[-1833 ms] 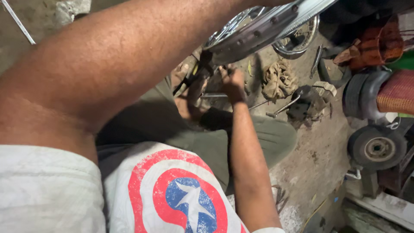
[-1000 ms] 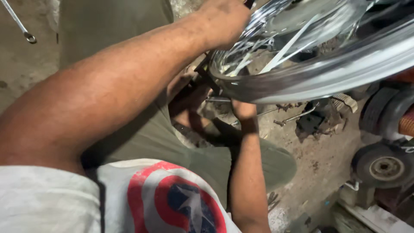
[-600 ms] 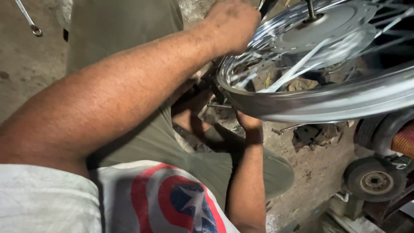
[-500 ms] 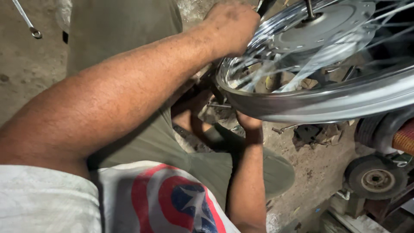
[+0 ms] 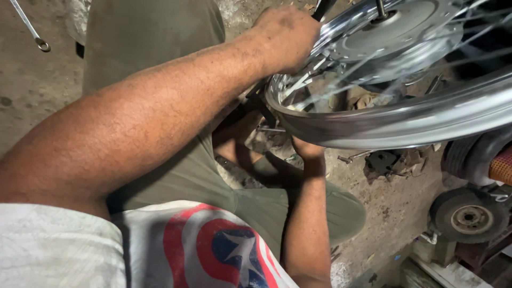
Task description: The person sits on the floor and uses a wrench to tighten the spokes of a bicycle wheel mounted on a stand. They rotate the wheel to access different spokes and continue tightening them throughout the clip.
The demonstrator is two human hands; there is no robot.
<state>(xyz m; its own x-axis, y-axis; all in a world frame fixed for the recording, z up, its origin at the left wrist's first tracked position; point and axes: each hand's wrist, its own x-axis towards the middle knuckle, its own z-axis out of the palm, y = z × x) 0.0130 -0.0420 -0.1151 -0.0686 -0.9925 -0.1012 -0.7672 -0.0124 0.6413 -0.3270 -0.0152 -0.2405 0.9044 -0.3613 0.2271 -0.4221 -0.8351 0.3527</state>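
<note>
Two hands steady my spoked wheel (image 5: pixel 405 114): left hand (image 5: pixel 285 37) clamped on its slick, rigid, heavy rim, right hand (image 5: pixel 306 152) beneath, grip hidden.

At your upper left a long metal spanner (image 5: pixel 31 31) lies on the dusty concrete floor (image 5: pixel 32 90). At your lower right a small rubber-tyred wheel (image 5: pixel 469 216) sits flat. Near it, small dark metal parts (image 5: pixel 392 160) lie scattered on the floor, well apart from the spanner.
</note>
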